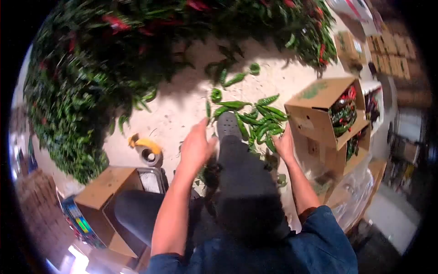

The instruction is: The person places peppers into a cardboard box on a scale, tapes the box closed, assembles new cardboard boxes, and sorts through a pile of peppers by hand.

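Several long green peppers [264,119] lie in a loose pile on the pale floor [175,116], around and to the right of the dark shoe [228,125]. My left hand [197,145] is just left of the shoe, its fingers blurred; whether it holds anything cannot be made out. On the other side, my right hand [284,144] reaches to the right edge of the pile, touching or very near the peppers, with its fingertips partly hidden among them.
A large heap of leafy plants [77,100] with red peppers curves across the back and left. Cardboard boxes holding peppers [315,107] stand at the right. Near the left knee are an open cardboard box [107,185] and a roll of tape [149,155].
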Available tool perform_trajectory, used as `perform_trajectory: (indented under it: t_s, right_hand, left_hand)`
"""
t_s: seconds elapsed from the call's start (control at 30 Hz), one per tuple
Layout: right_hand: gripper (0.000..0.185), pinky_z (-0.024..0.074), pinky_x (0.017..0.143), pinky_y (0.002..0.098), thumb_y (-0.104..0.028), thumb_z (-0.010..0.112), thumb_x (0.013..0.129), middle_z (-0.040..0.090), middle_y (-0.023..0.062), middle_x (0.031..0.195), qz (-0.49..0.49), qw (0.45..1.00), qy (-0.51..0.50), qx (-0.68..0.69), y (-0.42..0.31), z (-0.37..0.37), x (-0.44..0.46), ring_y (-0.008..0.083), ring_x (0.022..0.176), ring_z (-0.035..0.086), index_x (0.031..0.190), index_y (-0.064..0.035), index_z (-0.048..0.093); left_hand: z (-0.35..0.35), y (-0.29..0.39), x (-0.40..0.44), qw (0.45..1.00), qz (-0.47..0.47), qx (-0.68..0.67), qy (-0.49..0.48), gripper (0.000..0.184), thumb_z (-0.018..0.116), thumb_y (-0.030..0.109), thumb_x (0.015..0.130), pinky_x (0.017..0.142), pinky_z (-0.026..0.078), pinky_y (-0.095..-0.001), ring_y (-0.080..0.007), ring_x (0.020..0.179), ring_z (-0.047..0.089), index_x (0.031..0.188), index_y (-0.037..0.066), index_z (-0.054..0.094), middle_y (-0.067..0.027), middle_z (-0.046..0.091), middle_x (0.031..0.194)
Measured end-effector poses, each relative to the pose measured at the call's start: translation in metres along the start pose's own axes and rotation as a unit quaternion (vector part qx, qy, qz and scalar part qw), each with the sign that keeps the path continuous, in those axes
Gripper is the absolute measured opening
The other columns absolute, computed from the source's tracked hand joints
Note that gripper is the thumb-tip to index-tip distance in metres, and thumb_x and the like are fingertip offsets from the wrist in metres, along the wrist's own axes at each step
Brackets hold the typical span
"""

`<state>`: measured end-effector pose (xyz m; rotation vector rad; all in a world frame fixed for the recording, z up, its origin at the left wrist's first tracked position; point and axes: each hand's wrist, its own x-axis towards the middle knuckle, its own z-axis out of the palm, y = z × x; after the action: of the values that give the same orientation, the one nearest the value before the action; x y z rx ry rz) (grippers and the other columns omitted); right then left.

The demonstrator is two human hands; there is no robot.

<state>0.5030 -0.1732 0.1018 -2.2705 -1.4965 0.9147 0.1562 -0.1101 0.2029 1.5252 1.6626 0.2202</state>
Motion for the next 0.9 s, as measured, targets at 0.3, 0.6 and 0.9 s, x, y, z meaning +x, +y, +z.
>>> perform_trajectory:
  t_s: [0.3, 0.6, 0.9]
  right_hand:
    - [0.1, 0.0371, 0.112, 0.0475, -0.019, 0.079, 0.075, 0.039, 0.0289, 0.149, -0.023, 0.975, -0.076, -0.208, 0.056, -0.012, 0.015, 0.0433, 0.138, 0.041, 0.155, 0.0013, 0.022]
    - [0.094, 0.0476, 0.082, 0.0469, -0.022, 0.077, 0.074, 0.06, 0.0193, 0.102, -0.032, 0.989, -0.042, -0.139, 0.083, 0.042, -0.027, 0.037, 0.095, 0.059, 0.149, 0.0097, 0.03]
    - [0.05, 0.0515, 0.088, 0.0402, 0.0, 0.054, 0.079, 0.063, 0.0241, 0.111, 0.107, 0.981, 0.09, 0.131, 0.085, 0.031, -0.019, 0.0377, 0.099, 0.064, 0.129, 0.0047, 0.052]
  left_hand:
    - [0.096, -0.033, 0.126, 0.994, -0.007, 0.108, -0.023, 0.093, 0.081, 0.021, 0.072, 0.106, 0.046, -0.0495, -0.0467, 0.135, 0.042, 0.153, 0.016, 0.035, -0.0292, 0.032, 0.153]
    - [0.123, -0.028, 0.156, 0.991, -0.029, 0.122, -0.052, 0.087, 0.082, 0.024, 0.069, 0.1, 0.05, -0.049, -0.0449, 0.119, 0.055, 0.148, 0.025, 0.044, -0.0234, 0.036, 0.148]
    - [0.131, -0.02, 0.163, 0.983, 0.082, 0.153, -0.061, 0.067, 0.083, 0.023, 0.071, 0.099, 0.049, -0.0474, -0.0428, 0.114, 0.055, 0.133, 0.018, 0.06, -0.0209, 0.05, 0.132]
